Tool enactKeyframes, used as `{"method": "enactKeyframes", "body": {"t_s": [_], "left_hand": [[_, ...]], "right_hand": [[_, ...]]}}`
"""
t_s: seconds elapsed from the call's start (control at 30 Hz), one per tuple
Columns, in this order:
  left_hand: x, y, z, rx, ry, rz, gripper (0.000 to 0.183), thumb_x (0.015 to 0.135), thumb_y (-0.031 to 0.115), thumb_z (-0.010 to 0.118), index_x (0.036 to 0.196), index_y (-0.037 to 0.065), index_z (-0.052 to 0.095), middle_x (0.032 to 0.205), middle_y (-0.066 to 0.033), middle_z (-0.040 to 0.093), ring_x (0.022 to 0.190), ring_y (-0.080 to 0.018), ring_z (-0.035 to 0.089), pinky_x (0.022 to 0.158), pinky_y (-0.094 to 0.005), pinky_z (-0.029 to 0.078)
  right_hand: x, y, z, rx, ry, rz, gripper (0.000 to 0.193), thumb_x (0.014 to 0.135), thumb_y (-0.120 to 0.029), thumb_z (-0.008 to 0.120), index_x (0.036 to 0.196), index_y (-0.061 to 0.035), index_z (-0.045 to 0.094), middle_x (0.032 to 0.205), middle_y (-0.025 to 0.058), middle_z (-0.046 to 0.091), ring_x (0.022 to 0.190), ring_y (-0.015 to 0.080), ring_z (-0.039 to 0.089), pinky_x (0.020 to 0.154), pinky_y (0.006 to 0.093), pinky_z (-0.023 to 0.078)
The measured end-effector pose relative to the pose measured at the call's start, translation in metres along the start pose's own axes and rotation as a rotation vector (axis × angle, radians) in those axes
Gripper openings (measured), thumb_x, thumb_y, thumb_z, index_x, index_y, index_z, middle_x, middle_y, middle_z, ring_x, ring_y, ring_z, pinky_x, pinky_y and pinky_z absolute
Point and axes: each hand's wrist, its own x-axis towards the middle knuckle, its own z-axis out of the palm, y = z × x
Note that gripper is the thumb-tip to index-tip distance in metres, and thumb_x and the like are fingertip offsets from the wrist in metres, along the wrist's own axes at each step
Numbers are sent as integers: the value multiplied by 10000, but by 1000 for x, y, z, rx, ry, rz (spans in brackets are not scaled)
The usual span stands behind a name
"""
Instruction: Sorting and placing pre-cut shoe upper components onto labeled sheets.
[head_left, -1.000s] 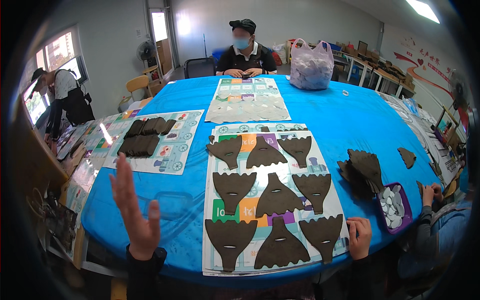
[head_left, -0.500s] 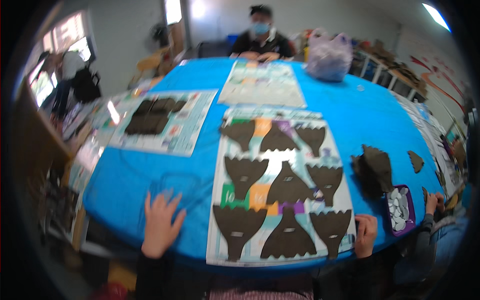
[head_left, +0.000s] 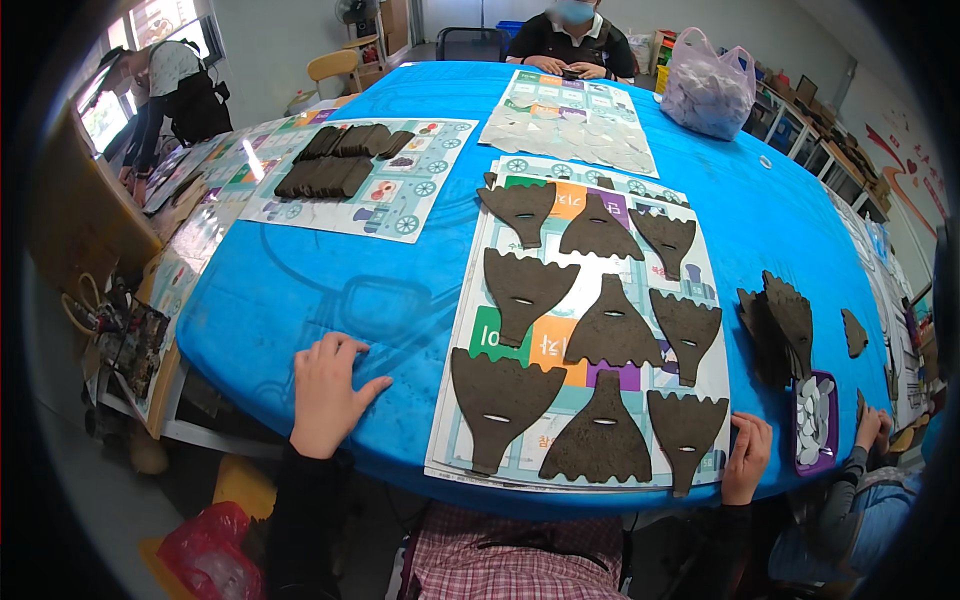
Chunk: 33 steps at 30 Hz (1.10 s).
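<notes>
left hand [head_left: 325,393] flat, fingers spread on blue table [head_left: 300,290], lower left | right hand [head_left: 745,457] fingers curled over lower right corner of printed mat [head_left: 590,330], centre | nine dark fan-shaped cutouts [head_left: 500,400] on mat | purple tray [head_left: 815,420] right | white bag [head_left: 708,92] top right
</notes>
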Motion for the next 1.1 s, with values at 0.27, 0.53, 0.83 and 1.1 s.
{"method": "enactKeyframes", "body": {"t_s": [0.27, 0.53, 0.83, 1.1], "left_hand": [[8, -27, 21, -261, 13, -74, 217, 773, 185, 774, 793, 43, 611, 726, -75, 588, 661, -231, 589, 618, -360, 447], [5, -10, 19, -108, 151, 3, 210, 854, 192, 691, 1045, 104, 681, 758, -95, 582, 684, -283, 601, 633, -396, 465], [12, -4, 14, -174, 134, 14, 329, 959, 314, 568, 759, 65, 648, 623, -106, 515, 584, -313, 539, 542, -402, 412], [12, 7, 48, -282, 140, -35, 256, 860, 224, 668, 1051, 62, 617, 912, -77, 600, 737, -254, 584, 661, -369, 464]], "right_hand": [[2, -3, -1, -1, 14, -4, 254, 980, -133, 456, 934, 28, 648, 1000, 142, 640, 963, 309, 563, 860, 378, 434], [2, -6, -3, 18, 10, 13, 225, 961, -120, 478, 936, 33, 641, 997, 144, 636, 964, 313, 557, 849, 384, 435], [3, -6, -3, -4, 35, 0, 215, 952, -113, 484, 912, 34, 635, 962, 147, 637, 942, 317, 555, 834, 390, 435], [1, -9, -5, 19, 21, 33, 172, 921, -82, 502, 878, 32, 624, 951, 150, 633, 925, 319, 557, 821, 389, 436]]}}
